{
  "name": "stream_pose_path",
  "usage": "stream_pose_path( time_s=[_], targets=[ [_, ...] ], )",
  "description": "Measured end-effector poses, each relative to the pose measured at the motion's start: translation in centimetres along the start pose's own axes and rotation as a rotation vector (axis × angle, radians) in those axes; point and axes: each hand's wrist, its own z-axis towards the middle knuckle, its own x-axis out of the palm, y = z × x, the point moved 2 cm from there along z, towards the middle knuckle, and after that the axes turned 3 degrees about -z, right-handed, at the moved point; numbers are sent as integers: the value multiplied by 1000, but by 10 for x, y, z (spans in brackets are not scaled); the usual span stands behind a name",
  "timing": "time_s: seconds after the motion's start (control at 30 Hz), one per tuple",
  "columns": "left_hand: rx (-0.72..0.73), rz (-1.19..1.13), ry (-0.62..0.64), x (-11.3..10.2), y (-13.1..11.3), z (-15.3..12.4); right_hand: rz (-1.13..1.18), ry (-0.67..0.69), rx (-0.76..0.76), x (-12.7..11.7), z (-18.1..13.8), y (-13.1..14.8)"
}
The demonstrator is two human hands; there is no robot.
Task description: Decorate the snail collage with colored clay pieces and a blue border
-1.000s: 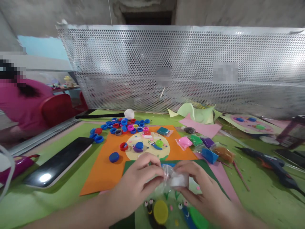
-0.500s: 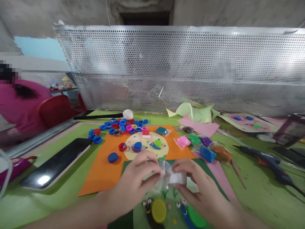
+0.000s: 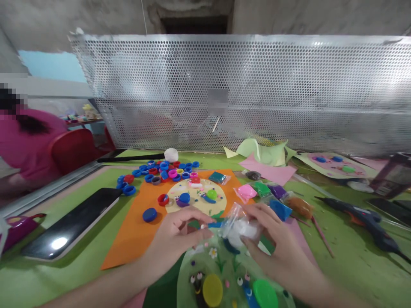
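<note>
My right hand (image 3: 272, 239) grips a clear plastic bag (image 3: 236, 214) with a lump of white modelling clay (image 3: 247, 229) inside, fingers on top and thumb below. To its left, my left hand (image 3: 180, 233) hovers apart from the bag, with a gap between thumb and index finger and nothing clearly held. Under both hands lies a pale green picture sheet (image 3: 199, 261) on dark green paper. It carries clay snails with googly eyes, a yellow bottle cap (image 3: 212, 290), a green bottle cap (image 3: 265, 293) and a small white flower (image 3: 213, 252).
An orange sheet (image 3: 128, 239) with a cream round picture (image 3: 170, 205) lies beyond. Several bottle caps (image 3: 149, 177) are heaped behind it. Bagged clay (image 3: 279, 209) and a glue gun (image 3: 362, 218) are at right, a phone (image 3: 73, 222) at left. A person in pink (image 3: 35, 141) sits far left.
My left hand has let go of the clear bag and drawn slightly left. My right hand keeps the bag, now tilted upward with more white clay visible.
</note>
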Motion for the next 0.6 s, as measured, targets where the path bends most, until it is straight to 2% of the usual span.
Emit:
stream_pose_path(
  time_s=[0.27, 0.43, 0.6],
  targets=[
    [-170, 156, 83, 8, 2, -4, 179, 72, 148, 6, 1, 3],
    [-133, 228, 67, 10, 4, -10, 304, 58, 136, 7, 1, 6],
    [-34, 214, 116, 15, 0, -8, 390, 138, 85, 6, 0, 12]
  ],
)
